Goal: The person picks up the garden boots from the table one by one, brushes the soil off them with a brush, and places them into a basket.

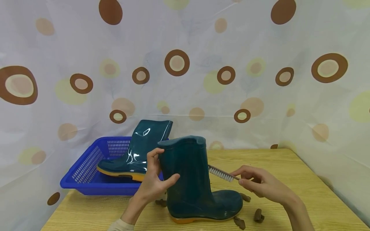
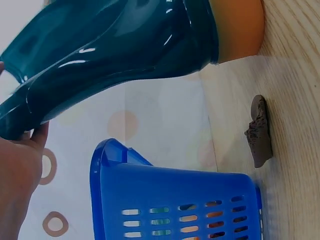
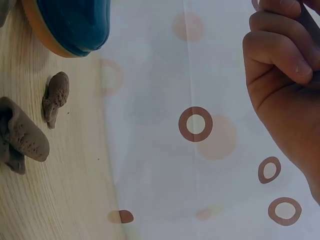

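A dark teal rubber boot (image 1: 188, 179) with an orange sole stands upright on the table, its toe pointing right. My left hand (image 1: 157, 179) grips its shaft near the top, thumb on the near side. In the left wrist view the boot (image 2: 125, 45) shows sideways, with part of the left hand (image 2: 20, 170) at its top. My right hand (image 1: 263, 183) pinches the handle of a brush (image 1: 221, 173) with white bristles, whose head is beside the boot's shaft. In the right wrist view, the right hand (image 3: 280, 65) has curled fingers around the dark handle.
A blue plastic basket (image 1: 101, 189) at the left holds a second teal boot (image 1: 147, 138). Brown clay-like lumps (image 1: 258, 215) lie around the standing boot, one (image 2: 260, 132) between it and the basket. A dotted curtain (image 1: 196, 93) hangs behind the wooden table (image 1: 303, 179).
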Demonstrator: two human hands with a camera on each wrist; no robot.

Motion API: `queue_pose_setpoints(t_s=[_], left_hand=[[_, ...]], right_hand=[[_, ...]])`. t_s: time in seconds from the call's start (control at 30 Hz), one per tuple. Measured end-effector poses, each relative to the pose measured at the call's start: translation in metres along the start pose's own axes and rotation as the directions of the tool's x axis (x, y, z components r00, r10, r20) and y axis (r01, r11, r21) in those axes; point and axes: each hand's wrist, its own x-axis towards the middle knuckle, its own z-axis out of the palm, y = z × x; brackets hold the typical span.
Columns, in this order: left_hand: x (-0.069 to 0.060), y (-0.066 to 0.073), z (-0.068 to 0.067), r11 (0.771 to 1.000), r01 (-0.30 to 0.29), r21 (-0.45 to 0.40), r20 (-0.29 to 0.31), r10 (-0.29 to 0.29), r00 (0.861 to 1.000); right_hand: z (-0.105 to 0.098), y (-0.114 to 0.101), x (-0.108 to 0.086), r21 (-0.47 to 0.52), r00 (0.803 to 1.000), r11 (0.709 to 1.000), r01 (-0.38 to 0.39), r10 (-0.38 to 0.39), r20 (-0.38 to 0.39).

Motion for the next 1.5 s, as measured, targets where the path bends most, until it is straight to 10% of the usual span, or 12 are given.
queue_pose_setpoints(t_s=[0.33, 0.6, 0.97, 1.2, 1.5], left_hand=[[0.004, 0.007, 0.003, 0.991, -0.127, -0.035, -0.110, 0.122, 0.986], [0.003, 0.009, 0.004, 0.980, -0.174, -0.093, -0.081, 0.167, 0.983], [0.010, 0.017, -0.004, 0.951, -0.302, 0.069, -0.078, 0.307, 0.948], [0.020, 0.033, -0.008, 0.771, -0.475, 0.424, -0.035, 0.538, 0.842], [0.033, 0.050, -0.005, 0.532, -0.614, 0.583, 0.147, 0.675, 0.723]], right_hand=[[0.000, 0.000, 0.002, 0.007, 1.000, 1.000, 0.022, -0.022, 0.019], [0.003, -0.004, 0.002, -0.100, 0.996, 0.994, -0.048, 0.040, -0.078], [0.007, -0.008, 0.005, -0.042, 0.999, 0.999, 0.027, -0.025, 0.033], [0.011, -0.013, 0.007, -0.075, 0.999, 0.997, 0.023, -0.021, 0.027], [0.012, -0.010, 0.009, -0.023, 0.998, 0.999, 0.040, -0.039, 0.053]])
